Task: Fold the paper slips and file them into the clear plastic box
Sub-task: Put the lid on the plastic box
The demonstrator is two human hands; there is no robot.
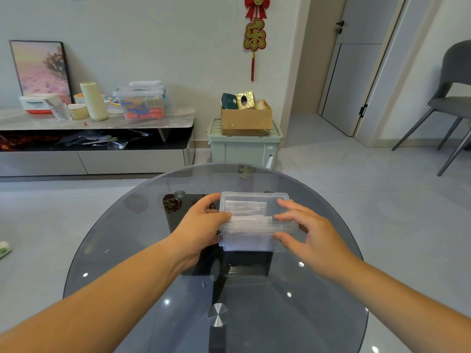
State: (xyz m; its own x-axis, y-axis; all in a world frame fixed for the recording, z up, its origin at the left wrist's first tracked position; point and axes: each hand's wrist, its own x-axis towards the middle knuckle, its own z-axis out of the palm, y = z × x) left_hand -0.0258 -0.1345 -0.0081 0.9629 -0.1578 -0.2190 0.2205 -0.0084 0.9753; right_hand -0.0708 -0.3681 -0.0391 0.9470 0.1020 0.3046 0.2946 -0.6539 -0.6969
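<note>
— So what are they working on?

— A round worktop [127,250] of smoked glass, with its dark base showing through. The room has pale grey floor tiles [331,174] and light walls.

— And the clear plastic box [252,242]?

— It sits near the worktop's middle with its lid [277,200] lying over it. White paper slips [246,206] lie flat inside. The left hand [201,225] holds the box's left end, thumb on the lid and fingers curled round the side. The right hand [311,230] is spread, its fingers nearly straight with their tips on the lid's right part and the thumb against the near edge. It clasps nothing that I can make out.

— What's around?

— A low console [102,159] along the far wall carries a framed picture [40,67], a tissue pack [35,103], a cream cylinder [94,100] and a lidded tub [142,103]. Right of it stands a green bin [244,149] with a cardboard carton [246,118] on top, under a red hanging ornament [254,34]. A door [356,59] and a grey chair [453,98] are at far right. All of these are well apart from the hands.
</note>
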